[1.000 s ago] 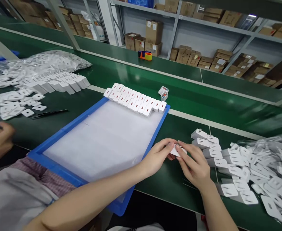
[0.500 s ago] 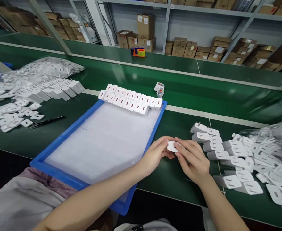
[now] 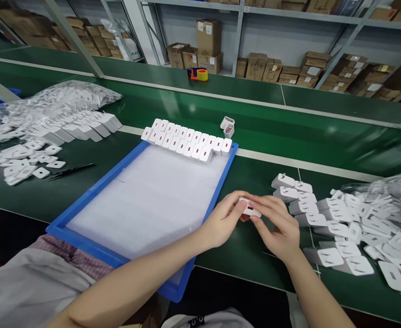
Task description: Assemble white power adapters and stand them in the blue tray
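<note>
Between my two hands is a white USB charger (image 3: 252, 210), its end with the dark port slot turned up toward me. My left hand (image 3: 226, 217) grips it from the left, thumb on the top face. My right hand (image 3: 278, 224) closes on its right side with the fingertips. To the left, the blue-rimmed tray (image 3: 94, 191) bears two rows of white chargers (image 3: 182, 141) with red ports along its far end. On my right stand several white charger housings (image 3: 306, 207) with slots in their upper faces.
Loose white parts (image 3: 381, 228) spill from a clear bag at far right. More housings (image 3: 74, 127), flat white covers (image 3: 26, 166) and black tweezers (image 3: 70, 171) lie at left. Two housings (image 3: 228, 127) stand behind the tray. Tape (image 3: 202, 74) rests on the ledge. Another person's clothing (image 3: 39, 282) shows lower left.
My left thumb has moved onto the charger's top face, and my right fingers have shifted to its side. The dark port slot now shows more clearly.
</note>
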`<state>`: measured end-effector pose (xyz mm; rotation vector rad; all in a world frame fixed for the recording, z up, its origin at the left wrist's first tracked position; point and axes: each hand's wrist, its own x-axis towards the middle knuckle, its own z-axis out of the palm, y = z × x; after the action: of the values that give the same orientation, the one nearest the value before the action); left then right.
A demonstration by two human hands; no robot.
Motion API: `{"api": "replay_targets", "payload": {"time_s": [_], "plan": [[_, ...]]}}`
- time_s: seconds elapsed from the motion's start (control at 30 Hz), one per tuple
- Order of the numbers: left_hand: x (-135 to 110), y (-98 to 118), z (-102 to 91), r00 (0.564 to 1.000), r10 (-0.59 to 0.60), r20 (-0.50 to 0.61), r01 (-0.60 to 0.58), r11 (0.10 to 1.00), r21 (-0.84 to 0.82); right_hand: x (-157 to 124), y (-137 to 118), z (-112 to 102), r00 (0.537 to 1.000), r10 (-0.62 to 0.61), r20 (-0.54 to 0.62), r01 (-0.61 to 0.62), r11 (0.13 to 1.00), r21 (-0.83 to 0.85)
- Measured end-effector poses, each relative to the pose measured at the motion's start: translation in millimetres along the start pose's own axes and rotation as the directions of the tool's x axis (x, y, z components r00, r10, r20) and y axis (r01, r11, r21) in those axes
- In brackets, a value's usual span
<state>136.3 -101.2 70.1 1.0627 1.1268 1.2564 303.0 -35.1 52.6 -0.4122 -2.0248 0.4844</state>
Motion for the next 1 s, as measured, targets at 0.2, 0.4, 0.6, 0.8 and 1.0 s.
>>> {"api": "replay_targets", "payload": {"time_s": [0.2,0.4,0.6,0.8,1.0], "plan": [[0,-1,-1.4,0.999,0.036,-0.038,-0.036,0.999,-0.002,-3,11,-1,0.905,0.424,0.019,-0.414,0.873,0.259],[0,-5,-2.2,0.998,0.047,-0.048,-0.046,0.998,0.033,1,12,3,0.793,0.549,0.264,-0.597,0.618,0.512],[1,-6,-3.3,0.998,0.061,-0.032,-0.059,0.997,0.058,1,7,9,0.771,0.608,0.192,-0.588,0.561,0.583],[2,-8,-3.0,0.995,0.094,-0.022,-0.092,0.993,0.068,1,4,11,0.777,0.619,0.113,-0.564,0.605,0.562],[4,-9,-3.8,0.998,0.058,-0.034,-0.055,0.996,0.073,0,0,15,0.783,0.618,0.069,-0.55,0.636,0.542]]}}
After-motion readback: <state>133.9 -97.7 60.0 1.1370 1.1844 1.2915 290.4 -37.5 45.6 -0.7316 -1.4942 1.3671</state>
